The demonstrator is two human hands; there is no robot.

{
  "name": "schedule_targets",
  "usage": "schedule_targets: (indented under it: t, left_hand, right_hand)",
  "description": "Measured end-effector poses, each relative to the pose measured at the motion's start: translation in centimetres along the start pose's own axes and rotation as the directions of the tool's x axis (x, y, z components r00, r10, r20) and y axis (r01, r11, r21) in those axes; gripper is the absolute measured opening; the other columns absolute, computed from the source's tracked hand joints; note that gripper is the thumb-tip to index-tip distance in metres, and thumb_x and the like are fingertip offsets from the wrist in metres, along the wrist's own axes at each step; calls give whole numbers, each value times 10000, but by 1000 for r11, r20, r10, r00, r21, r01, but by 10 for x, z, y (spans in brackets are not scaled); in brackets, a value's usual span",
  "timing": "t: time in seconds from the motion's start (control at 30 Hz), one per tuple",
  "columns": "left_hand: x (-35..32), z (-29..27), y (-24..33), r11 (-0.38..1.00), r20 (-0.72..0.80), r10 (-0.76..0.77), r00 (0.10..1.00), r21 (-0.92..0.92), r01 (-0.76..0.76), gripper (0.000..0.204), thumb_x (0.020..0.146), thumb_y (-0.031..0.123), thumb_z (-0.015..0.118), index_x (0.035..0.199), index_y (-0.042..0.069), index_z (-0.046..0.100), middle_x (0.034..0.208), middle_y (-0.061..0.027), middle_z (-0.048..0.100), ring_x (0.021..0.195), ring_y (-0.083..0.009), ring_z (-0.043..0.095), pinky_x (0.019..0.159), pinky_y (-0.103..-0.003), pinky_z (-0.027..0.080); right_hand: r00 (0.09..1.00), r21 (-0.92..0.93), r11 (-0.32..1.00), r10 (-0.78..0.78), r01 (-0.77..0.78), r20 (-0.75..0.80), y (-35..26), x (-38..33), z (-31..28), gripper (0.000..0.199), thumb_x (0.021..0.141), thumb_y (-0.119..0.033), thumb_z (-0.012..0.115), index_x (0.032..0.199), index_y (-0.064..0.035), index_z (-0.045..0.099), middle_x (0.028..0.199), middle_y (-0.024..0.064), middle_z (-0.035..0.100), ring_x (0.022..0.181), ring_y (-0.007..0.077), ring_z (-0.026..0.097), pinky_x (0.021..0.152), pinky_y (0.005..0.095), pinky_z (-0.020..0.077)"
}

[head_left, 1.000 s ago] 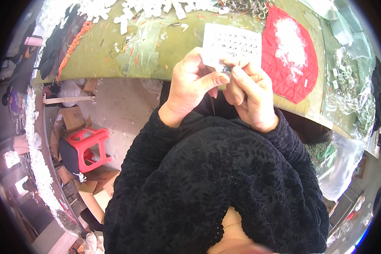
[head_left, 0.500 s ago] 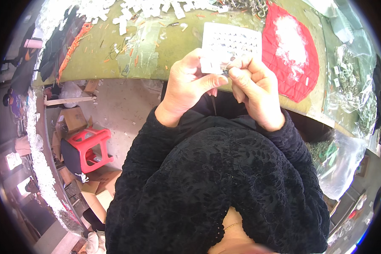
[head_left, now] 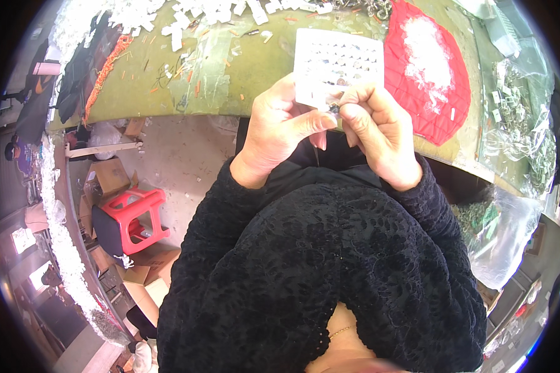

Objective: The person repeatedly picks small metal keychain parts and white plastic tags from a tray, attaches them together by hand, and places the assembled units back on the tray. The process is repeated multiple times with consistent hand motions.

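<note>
The white card (head_left: 342,37) with its rows of small dark pieces (head_left: 345,62) is held up in front of the body, at the near edge of the green bench (head_left: 261,74), between the 2 hands. Compared with 1 second ago, the right hand (head_left: 382,137) has shifted a little to the right, so the fingertips crowd the card less and its lower left corner shows more plainly. The left hand (head_left: 270,133) has barely moved: its fingers pinch the card near that corner, with the thumb laid along the near side. The right hand is closed in a narrow pinch, thumb against bent forefinger, at the lower edge, where a small dark piece (head_left: 334,108) sits by the tips; at this size and glare it is hard to tell whether that piece is gripped, or already fixed to the card. As I judge it, the work is centred on this lower edge, with the left hand steadying and the right doing the fine handling; the rows above it lie free of the fingers. Around the card little else differs: the loose white tags (head_left: 211,12) are strewn along the far side of the bench, the red quilted cloth (head_left: 410,112) with its pale heap (head_left: 426,56) lies just to the right, and clear plastic (head_left: 516,149) covers the bench beyond it.
</note>
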State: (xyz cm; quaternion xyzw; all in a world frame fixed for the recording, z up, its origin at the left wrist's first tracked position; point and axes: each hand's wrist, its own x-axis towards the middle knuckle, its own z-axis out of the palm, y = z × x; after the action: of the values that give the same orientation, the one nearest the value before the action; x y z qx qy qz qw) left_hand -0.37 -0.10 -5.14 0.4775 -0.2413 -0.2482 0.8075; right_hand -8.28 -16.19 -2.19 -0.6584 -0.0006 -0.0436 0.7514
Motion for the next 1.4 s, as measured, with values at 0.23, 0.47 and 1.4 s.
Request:
schedule_targets:
  t: [0.23, 0.47, 1.4]
  left_hand:
    - [-4, 0, -3, 1000, 28, 7, 1000, -9, -6, 304, 823, 10, 732, 1076, -24, 568, 964, -131, 659, 653, -162, 640, 517, -259, 546]
    - [-4, 5, -1, 999, -33, 28, 999, -43, -29, 244, 868, -4, 663, 1088, -20, 560, 936, -118, 650, 614, -131, 607, 513, -243, 512]
    - [2, 7, -5, 821, -184, -378, 907, -519, 237, 260, 913, 167, 503, 1078, -22, 569, 806, -97, 622, 478, -108, 440, 411, -256, 373]
  right_hand:
    - [996, -58, 998, 22, -17, 86, -3, -5, -7, 127, 979, -87, 556, 1063, 1, 592, 789, 6, 613, 592, 38, 510, 542, 186, 410]
    - [980, -151, 968, -197, 201, 41, 14, -6, 1, 186, 959, -44, 570, 1139, -16, 609, 807, 54, 664, 668, 81, 602, 585, 222, 477]
    - [994, -26, 997, 72, -74, -82, 12, 10, -5, 142, 928, -120, 620, 974, 13, 643, 886, 38, 670, 812, 78, 581, 747, 245, 475]
